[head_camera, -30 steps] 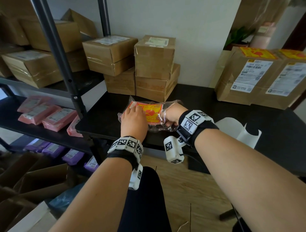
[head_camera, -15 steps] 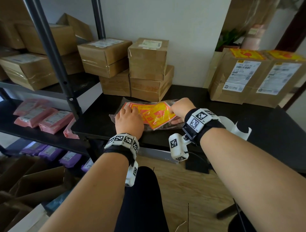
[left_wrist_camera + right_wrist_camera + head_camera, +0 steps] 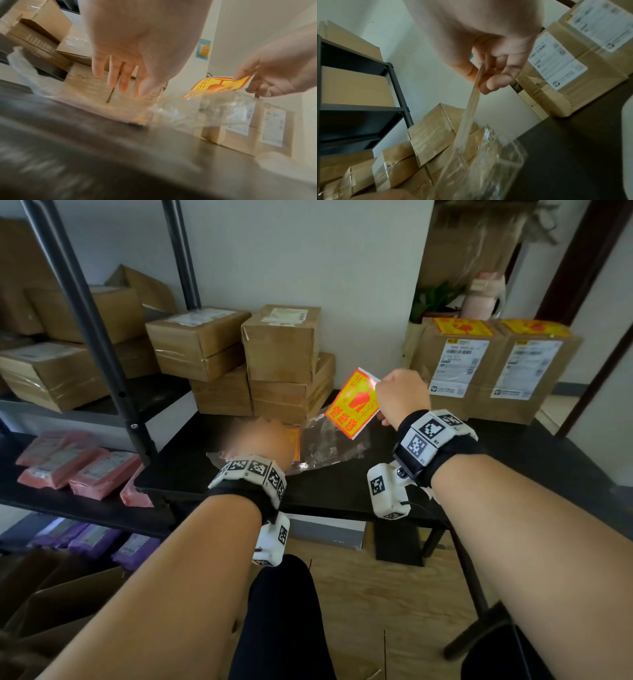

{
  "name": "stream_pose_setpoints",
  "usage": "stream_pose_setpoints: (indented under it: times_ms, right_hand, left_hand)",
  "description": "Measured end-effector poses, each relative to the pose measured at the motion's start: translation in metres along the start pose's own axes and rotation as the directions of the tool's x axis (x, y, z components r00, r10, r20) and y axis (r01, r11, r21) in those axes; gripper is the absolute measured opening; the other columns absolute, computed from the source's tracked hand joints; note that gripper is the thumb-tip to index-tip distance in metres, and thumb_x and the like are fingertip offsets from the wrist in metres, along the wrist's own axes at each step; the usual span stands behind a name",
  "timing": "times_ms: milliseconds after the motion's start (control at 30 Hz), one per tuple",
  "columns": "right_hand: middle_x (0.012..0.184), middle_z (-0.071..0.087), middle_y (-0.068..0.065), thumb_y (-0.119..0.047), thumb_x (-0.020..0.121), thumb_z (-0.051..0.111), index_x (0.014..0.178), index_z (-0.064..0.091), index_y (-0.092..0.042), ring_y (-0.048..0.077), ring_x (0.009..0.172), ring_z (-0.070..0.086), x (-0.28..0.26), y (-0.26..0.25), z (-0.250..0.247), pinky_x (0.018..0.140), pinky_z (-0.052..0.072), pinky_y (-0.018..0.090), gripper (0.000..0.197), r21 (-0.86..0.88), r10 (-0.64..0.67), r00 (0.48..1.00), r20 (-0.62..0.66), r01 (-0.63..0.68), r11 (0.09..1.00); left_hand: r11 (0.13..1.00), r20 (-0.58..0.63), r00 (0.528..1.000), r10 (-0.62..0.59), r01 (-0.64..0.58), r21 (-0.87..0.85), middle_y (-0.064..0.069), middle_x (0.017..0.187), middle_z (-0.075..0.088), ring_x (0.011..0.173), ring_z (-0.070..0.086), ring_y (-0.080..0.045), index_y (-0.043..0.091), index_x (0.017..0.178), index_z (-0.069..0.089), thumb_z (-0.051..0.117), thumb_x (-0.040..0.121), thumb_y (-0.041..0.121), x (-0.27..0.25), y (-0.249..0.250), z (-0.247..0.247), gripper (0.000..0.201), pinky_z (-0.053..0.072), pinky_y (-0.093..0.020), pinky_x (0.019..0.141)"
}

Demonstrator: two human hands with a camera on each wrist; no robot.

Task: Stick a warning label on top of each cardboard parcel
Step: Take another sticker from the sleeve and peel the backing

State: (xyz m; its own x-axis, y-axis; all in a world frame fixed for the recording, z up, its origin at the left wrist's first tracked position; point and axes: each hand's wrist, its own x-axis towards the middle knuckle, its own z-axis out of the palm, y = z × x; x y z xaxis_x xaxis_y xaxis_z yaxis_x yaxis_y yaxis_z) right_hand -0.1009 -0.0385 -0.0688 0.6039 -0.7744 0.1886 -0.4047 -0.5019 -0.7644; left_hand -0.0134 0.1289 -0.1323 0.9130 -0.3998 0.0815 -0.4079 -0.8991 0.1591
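On the left, a dark metal shelf (image 3: pixel 102 344) carries brown cardboard parcels (image 3: pixel 58 374), and below them lie pink mailer bags (image 3: pixel 82 470) and purple ones (image 3: pixel 92 541). On the black table (image 3: pixel 342 491) there is a stack of small parcels (image 3: pixel 281 364) at the wall. In front of it lies a clear plastic bag (image 3: pixel 329 440) with more yellow labels inside, and the left hand (image 3: pixel 263 440) is above it; the left wrist view shows its fingers (image 3: pixel 111 75) straight and hanging down, holding nothing. The right hand (image 3: pixel 402 395) pinches one warning label (image 3: pixel 352 405) in the air over the bag's open end: it is yellow with red print and a white edge, tilted. The right wrist view shows this label only from its thin edge (image 3: pixel 471 108), between thumb and fingers. On the right stand two big parcels (image 3: pixel 493 371) with yellow labels already on top.
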Motion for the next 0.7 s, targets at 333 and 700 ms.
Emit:
stream_pose_setpoints:
  times_ms: [333, 700]
  right_hand:
    - [0.097, 0.066, 0.012, -0.004, 0.097, 0.044, 0.102, 0.054, -0.010, 0.022, 0.069, 0.071, -0.005, 0.013, -0.032, 0.056, 0.060, 0.031, 0.013, 0.440, 0.053, 0.999, -0.006, -0.045, 0.897]
    - [0.104, 0.070, 0.016, -0.005, 0.091, 0.064, 0.120, 0.054, -0.010, 0.023, 0.082, 0.073, 0.000, 0.048, -0.053, 0.073, 0.061, 0.036, 0.031, 0.547, -0.015, 0.990, 0.143, -0.067, 0.835]
  left_hand:
    - [0.699, -0.097, 0.990, 0.106, -0.143, -0.700, -0.008, 0.088, 0.064, 0.092, 0.062, -0.028, 0.002, 0.097, 0.065, 0.046, 0.100, 0.037, -0.002, 0.064, -0.045, 0.039, 0.046, -0.033, 0.081]
    - [0.490, -0.098, 0.985, 0.144, -0.157, -0.858, -0.006, 0.105, 0.071, 0.095, 0.067, -0.020, 0.008, 0.104, 0.066, 0.063, 0.091, 0.011, 0.011, 0.085, -0.041, 0.014, 0.053, -0.033, 0.086]
